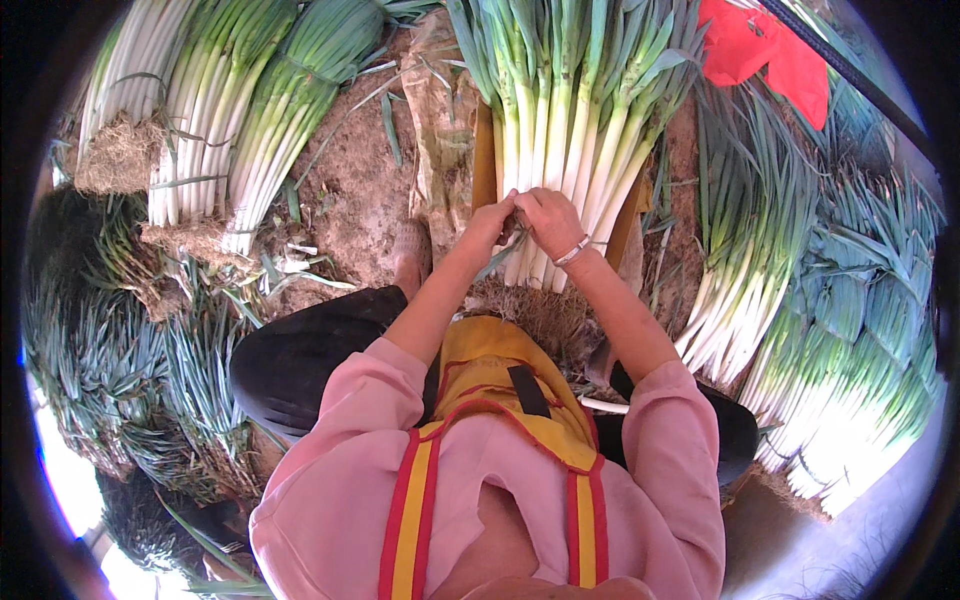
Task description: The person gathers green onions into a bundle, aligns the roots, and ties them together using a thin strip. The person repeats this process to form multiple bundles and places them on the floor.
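A large bundle of leeks lies in front of me, green tops pointing away and roots toward me. My left hand and my right hand meet over its white stalks, thumbs and fingers pinched close together. From between them a green leaf strip runs down across the stalks. The fingertips partly hide it. A bracelet circles my right wrist. Beneath the bundle, yellowish-brown side pieces of a support show on both sides.
Tied leek bundles lie at the upper left, with root ends toward me. More loose leeks and a stacked pile stand on the right. Darker leeks fill the left. A red sheet and black cable cross the upper right.
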